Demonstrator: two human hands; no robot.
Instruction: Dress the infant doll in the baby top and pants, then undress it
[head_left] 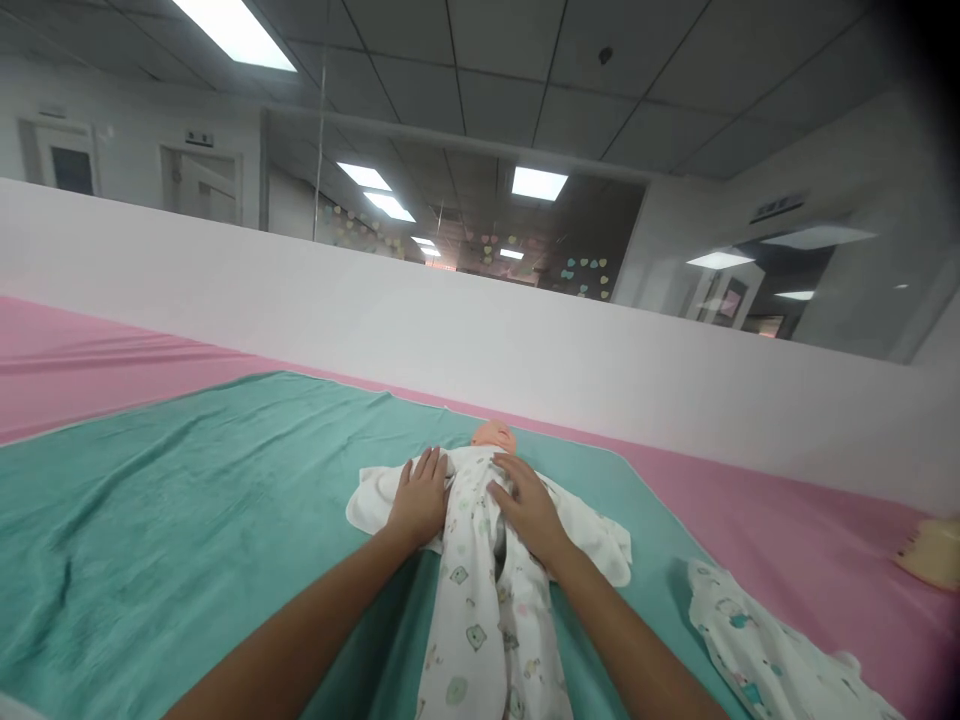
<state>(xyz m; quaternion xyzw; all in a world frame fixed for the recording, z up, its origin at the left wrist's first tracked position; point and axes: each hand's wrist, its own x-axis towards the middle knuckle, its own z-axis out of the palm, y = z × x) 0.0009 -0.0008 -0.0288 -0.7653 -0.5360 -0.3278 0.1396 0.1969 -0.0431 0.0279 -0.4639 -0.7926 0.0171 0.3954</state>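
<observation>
A baby doll (495, 434) lies on its back, dressed in a white baby romper (472, 610) with small green and brown prints. Only its head shows above the collar; the body is hidden under cloth. The sleeves stretch out to both sides and the long legs run toward me. My left hand (422, 505) rests flat on the romper's left side, near the sleeve, fingers stretched out. On the chest's right side lies my right hand (531, 512), its thumb apart from the other fingers. Neither hand has a visible grip on the cloth.
A green blanket (187, 520) covers much of the pink sheet (720, 490). Another printed white baby garment (772, 640) lies at the lower right. A beige object (930, 552) is partly seen at the far right. Behind the doll stands a white wall (450, 330) with glass above it.
</observation>
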